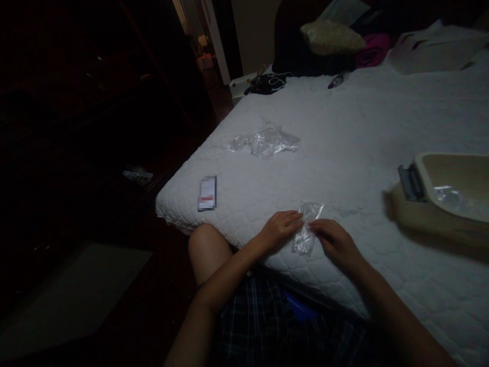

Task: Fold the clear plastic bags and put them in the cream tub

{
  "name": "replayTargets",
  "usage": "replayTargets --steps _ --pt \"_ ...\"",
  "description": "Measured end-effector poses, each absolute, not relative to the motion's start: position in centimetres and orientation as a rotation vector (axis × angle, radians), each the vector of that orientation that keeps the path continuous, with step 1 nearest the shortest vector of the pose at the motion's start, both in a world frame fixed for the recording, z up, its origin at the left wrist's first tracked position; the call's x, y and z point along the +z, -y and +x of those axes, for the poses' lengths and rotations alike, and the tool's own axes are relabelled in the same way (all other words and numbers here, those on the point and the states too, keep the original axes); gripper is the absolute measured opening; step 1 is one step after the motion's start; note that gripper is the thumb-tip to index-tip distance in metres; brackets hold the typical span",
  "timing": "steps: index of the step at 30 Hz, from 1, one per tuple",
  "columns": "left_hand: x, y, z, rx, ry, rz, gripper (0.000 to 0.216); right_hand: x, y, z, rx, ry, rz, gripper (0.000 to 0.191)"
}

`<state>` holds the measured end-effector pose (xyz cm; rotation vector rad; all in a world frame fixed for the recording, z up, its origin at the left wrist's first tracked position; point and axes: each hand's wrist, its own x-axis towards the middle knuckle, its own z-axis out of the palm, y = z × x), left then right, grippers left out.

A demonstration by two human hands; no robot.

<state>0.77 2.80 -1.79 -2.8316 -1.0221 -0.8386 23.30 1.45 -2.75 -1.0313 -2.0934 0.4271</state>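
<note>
A small clear plastic bag [304,240] lies on the white quilted bed [344,127] in front of me, folded narrow and crinkled. My left hand [280,228] comes from the left, its fingers closed together on the bag's left edge. From the other side my right hand [336,239] pinches the right edge between thumb and fingers. The fingertips of both hands are close together across the middle of the bag. Farther up the bed lies a larger crumpled clear plastic sheet or bag [267,140], apart from my hands.
To the right stands a beige plastic bin [405,216] with a grey handle clip and clear plastic inside. A phone [207,193] lies near the bed's left corner. Dark cloth with cords [267,84], a pillow [332,38] and a white basket [435,53] are at the back.
</note>
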Motion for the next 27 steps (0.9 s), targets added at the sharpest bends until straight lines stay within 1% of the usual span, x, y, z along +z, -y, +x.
replayTargets --steps 4,8,12,19,27 --pt "-2.3 -2.9 1.2 -0.867 1.052 -2.948 0.024 -3.0 -1.3 23.3 0.415 2.090 -1.050 0.024" --pt "-2.6 -2.7 1.3 -1.073 1.173 -2.961 0.024 -3.3 -1.2 23.2 0.412 2.069 -1.105 0.028" --pt "-2.7 -2.9 1.4 -1.220 1.224 -2.930 0.025 -3.1 -1.2 23.1 0.420 2.033 -1.120 0.025" --pt "-3.0 -3.2 1.5 -1.238 1.247 -2.992 0.022 -2.7 -1.2 23.0 0.384 2.051 -1.124 0.018" --pt "-3.4 -3.4 1.5 -1.388 1.418 -3.016 0.021 -2.6 -1.1 22.8 0.432 2.026 -1.255 0.018"
